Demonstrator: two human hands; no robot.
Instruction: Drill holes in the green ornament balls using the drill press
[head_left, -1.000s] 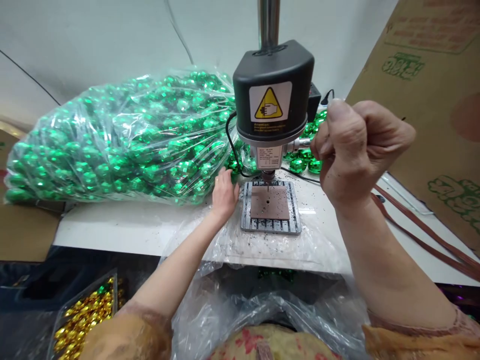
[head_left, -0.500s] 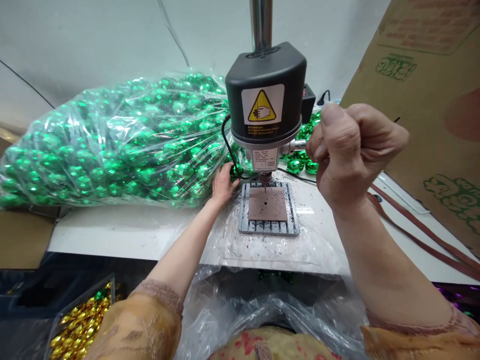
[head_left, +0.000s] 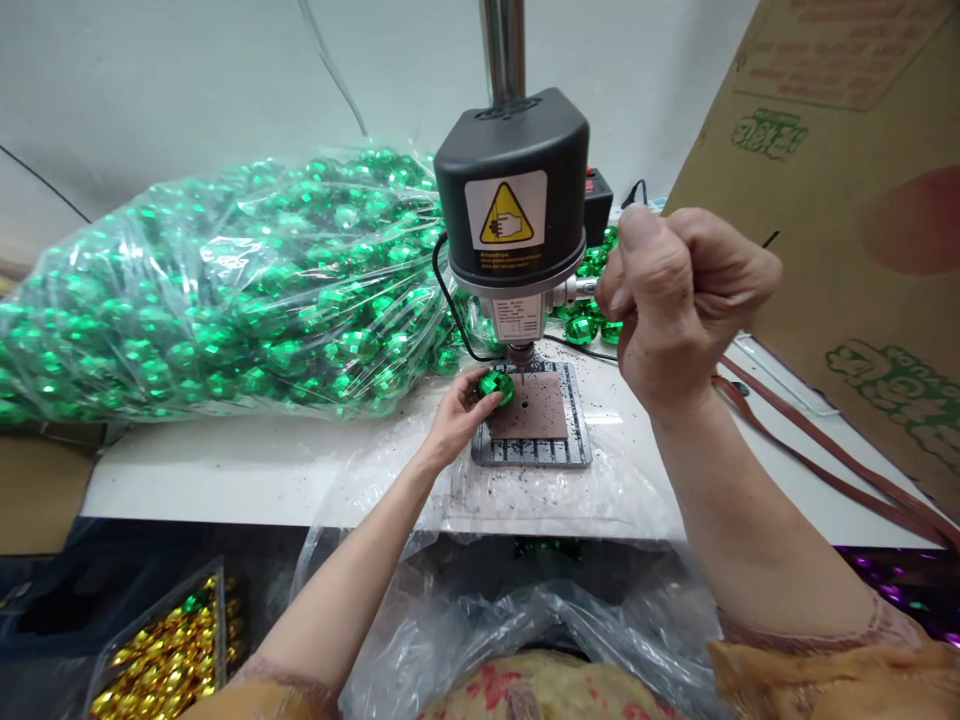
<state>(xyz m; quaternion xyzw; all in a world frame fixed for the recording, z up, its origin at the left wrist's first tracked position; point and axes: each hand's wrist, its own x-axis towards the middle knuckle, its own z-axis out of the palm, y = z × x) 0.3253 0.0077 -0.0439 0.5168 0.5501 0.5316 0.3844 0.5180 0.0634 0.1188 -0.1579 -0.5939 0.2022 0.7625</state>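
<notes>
A shiny green faceted ball (head_left: 496, 387) is pinched in my left hand (head_left: 459, 420), over the left edge of a brown square plate (head_left: 546, 415) with a small dark hole. That plate lies on the slotted metal base (head_left: 531, 453) of a bench drill press (head_left: 512, 190), whose thin bit points down just above it. My right hand (head_left: 682, 300) is closed in a fist at the right of the drill head, at the end of the metal feed lever (head_left: 576, 290); the part inside my fingers is hidden.
A big clear bag of green balls (head_left: 247, 300) fills the left of the white table (head_left: 202, 470). More loose green balls (head_left: 581, 330) lie behind the drill. Brown straps (head_left: 832, 460) and a cardboard box (head_left: 810, 180) are at the right. A bin of gold balls (head_left: 161, 650) stands lower left.
My left hand has come from beside the bag rightward to the brown plate and now holds a green ball. My right hand keeps its grip at the lever; the view has shifted slightly.
</notes>
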